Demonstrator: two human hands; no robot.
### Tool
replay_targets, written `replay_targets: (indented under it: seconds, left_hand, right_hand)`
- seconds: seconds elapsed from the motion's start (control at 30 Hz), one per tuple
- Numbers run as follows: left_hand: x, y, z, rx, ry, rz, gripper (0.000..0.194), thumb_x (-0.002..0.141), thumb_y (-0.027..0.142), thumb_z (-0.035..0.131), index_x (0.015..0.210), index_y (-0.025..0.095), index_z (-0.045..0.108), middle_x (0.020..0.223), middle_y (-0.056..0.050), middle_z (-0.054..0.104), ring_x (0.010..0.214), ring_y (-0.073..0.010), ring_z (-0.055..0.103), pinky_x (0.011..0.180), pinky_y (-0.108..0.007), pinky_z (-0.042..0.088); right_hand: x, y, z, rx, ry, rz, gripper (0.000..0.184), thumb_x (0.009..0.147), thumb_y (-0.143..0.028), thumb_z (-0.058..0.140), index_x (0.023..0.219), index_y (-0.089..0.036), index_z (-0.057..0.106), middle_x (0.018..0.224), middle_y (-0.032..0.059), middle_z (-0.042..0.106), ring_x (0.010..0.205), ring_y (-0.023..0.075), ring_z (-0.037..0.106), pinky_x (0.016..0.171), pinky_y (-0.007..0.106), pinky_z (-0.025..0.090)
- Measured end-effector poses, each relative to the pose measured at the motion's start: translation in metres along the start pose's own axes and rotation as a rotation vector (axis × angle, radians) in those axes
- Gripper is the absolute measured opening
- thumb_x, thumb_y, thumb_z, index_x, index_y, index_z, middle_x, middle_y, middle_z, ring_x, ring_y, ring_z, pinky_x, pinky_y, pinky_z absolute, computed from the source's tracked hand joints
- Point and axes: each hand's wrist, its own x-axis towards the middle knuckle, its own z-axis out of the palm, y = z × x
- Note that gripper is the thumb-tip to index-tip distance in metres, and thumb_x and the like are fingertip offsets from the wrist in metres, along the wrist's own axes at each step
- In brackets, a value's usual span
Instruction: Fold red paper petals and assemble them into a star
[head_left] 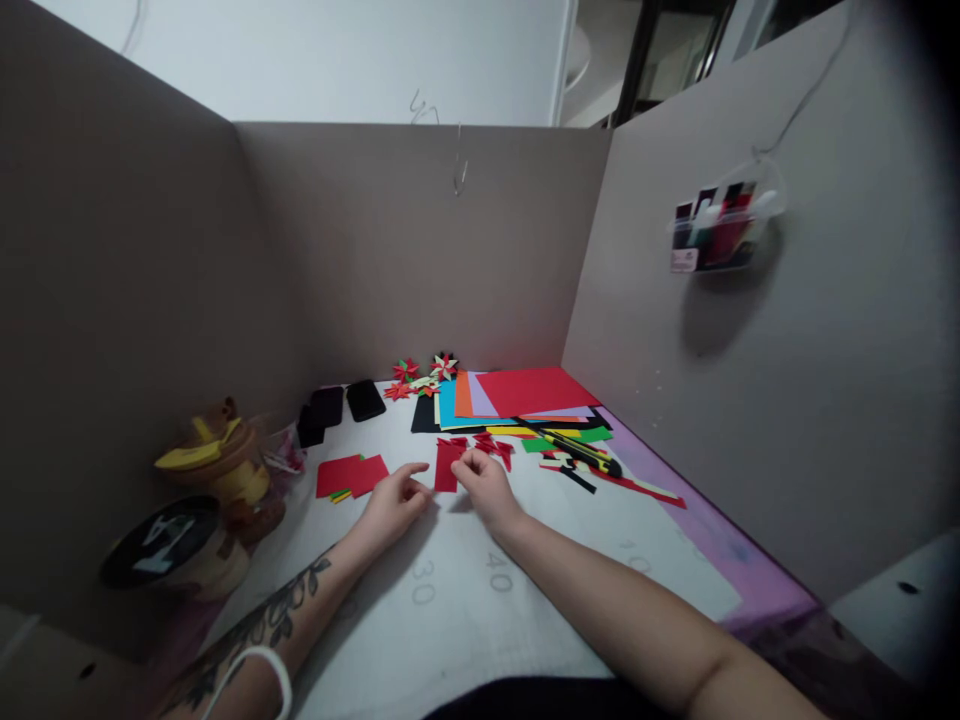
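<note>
A red paper rectangle [445, 474] stands upright in the middle, its right edge pinched between the thumb and fingers of my right hand [486, 488]. My left hand [395, 503] is just left of that paper, index finger stretched out and apart from the thumb, with nothing visible in it. Beyond my right hand lie small folded red paper pieces [495, 450]. Left of my left hand are red paper squares [349, 475], with green and yellow edges showing beneath them.
Coloured sheets [536, 392] are stacked at the back right, near a yellow-black utility knife [581, 452] and paper strips [577, 478]. Folded paper stars [444, 366] sit at the back. Dark flat objects [366, 400] lie left of them. Pots [225, 460] stand at the left wall.
</note>
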Motion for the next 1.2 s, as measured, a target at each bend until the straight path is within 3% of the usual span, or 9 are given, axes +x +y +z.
replay_targets:
  seconds: [0.17,0.47,0.73,0.9,1.03,1.2]
  left_hand:
    - [0.002,0.002,0.0,-0.044,0.122,0.043,0.034,0.071,0.035,0.06,0.095,0.013,0.06,0.08,-0.006,0.067,0.074,-0.0172,0.062,0.066,-0.026,0.047]
    - [0.006,0.001,-0.002,-0.344,0.139,-0.053,0.03,0.063,0.034,0.069,0.079,0.015,0.052,0.056,0.006,0.052,0.048,-0.0065,0.048,0.048,-0.017,0.033]
    - [0.008,-0.003,-0.002,-0.448,0.094,-0.103,0.031,0.062,0.032,0.071,0.077,0.015,0.05,0.054,0.006,0.052,0.046,-0.0053,0.045,0.047,-0.016,0.031]
    - [0.006,-0.004,0.002,-0.376,0.082,-0.079,0.029,0.062,0.033,0.07,0.073,0.015,0.05,0.054,0.006,0.051,0.046,-0.0054,0.045,0.045,-0.015,0.03]
    - [0.002,0.003,0.006,-0.355,0.079,-0.063,0.033,0.068,0.039,0.066,0.086,0.015,0.052,0.068,0.002,0.058,0.057,-0.0084,0.053,0.053,-0.018,0.04]
    - [-0.004,0.007,0.013,-0.479,-0.072,-0.122,0.067,0.066,0.04,0.069,0.121,0.016,0.039,0.093,-0.006,0.063,0.077,-0.015,0.06,0.069,-0.026,0.047]
  right_hand:
    - [-0.005,-0.003,0.002,-0.017,-0.084,-0.004,0.02,0.07,-0.03,0.057,0.059,-0.019,0.045,0.056,-0.0045,0.042,0.055,0.0106,0.038,0.054,0.023,0.032]
    - [-0.006,-0.006,0.002,0.034,-0.238,0.0,0.025,0.076,-0.04,0.055,0.065,-0.017,0.053,0.06,-0.0024,0.048,0.057,0.0116,0.042,0.057,0.024,0.034]
    - [-0.006,-0.001,0.004,0.032,-0.266,0.003,0.02,0.075,-0.034,0.056,0.066,-0.017,0.052,0.062,-0.0026,0.049,0.059,0.0106,0.044,0.058,0.023,0.036]
    - [-0.007,0.006,0.008,0.075,-0.188,-0.052,0.017,0.07,-0.024,0.057,0.078,-0.02,0.043,0.066,-0.0053,0.047,0.058,0.0099,0.045,0.055,0.021,0.036]
    - [-0.01,0.004,0.005,-0.171,-0.141,-0.153,0.015,0.07,-0.018,0.052,0.066,-0.02,0.037,0.059,-0.0068,0.04,0.054,0.0088,0.038,0.052,0.02,0.031]
    - [-0.015,0.0,0.003,-0.38,-0.217,-0.269,0.014,0.071,-0.018,0.052,0.063,-0.019,0.04,0.059,-0.0057,0.044,0.055,0.0093,0.041,0.054,0.021,0.032]
